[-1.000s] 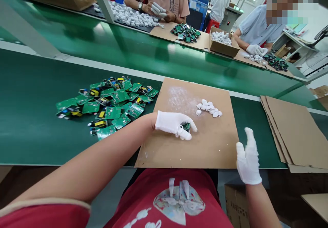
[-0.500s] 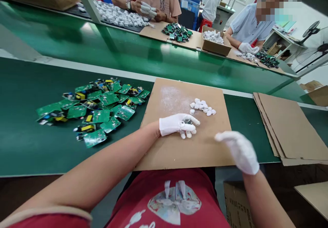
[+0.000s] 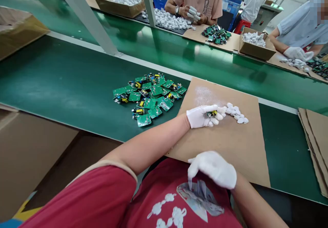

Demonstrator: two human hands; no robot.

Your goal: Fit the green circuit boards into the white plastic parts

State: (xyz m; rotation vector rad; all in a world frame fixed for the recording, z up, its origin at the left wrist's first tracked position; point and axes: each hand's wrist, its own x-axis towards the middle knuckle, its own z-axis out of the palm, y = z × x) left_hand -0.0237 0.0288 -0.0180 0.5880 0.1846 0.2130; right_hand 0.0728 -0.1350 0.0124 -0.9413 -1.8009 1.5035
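My left hand [image 3: 203, 116], in a white glove, is turned palm up above the cardboard sheet [image 3: 230, 149]. Its fingers curl round a small circuit board [image 3: 212, 113] that shows a yellow component. Right by its fingertips lies a cluster of white rounded pieces [image 3: 235, 112]. My right hand [image 3: 214, 170], also gloved, hovers in front of my shirt at the sheet's near edge. Its fingers are apart and I see nothing in them; whether they touch the shirt I cannot tell. A pile of green circuit boards [image 3: 151, 96] lies left of the sheet.
A stack of cardboard sheets [image 3: 314, 132] lies at the right. A metal post [image 3: 88, 19] rises from the white rail. A cardboard box [image 3: 20, 33] stands at the far left. Across the bench, co-workers sit by white pieces [image 3: 171, 18] and boards [image 3: 216, 35].
My view has swung left. My left hand has turned palm up, showing the board's yellow component. My right hand has moved from above the sheet's right side back toward my shirt.
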